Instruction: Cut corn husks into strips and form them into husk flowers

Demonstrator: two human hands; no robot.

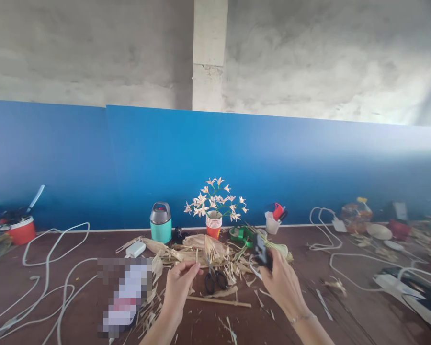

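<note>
My left hand (181,283) is closed in a pinch on a thin pale strip (197,256), likely corn husk, which points up from the fingertips. My right hand (282,278) grips a blurred black tool (260,250) that looks like a glue gun; a white cord (253,266) curves beside it. Between my hands, black-handled scissors (215,281) lie among dry corn husks (204,245) and scraps. Below them a thin stick (219,302) rests on the table. Behind stands a paper cup (213,225) bearing pale husk flowers (217,199) on green stems.
A teal-and-grey canister (161,224), a green tape roll (241,235) and a white pen cup (272,224) stand along the blue partition (147,167). A white charger (135,248) and a pixelated phone-like object (125,297) lie left. White cables (48,268) spread across both sides.
</note>
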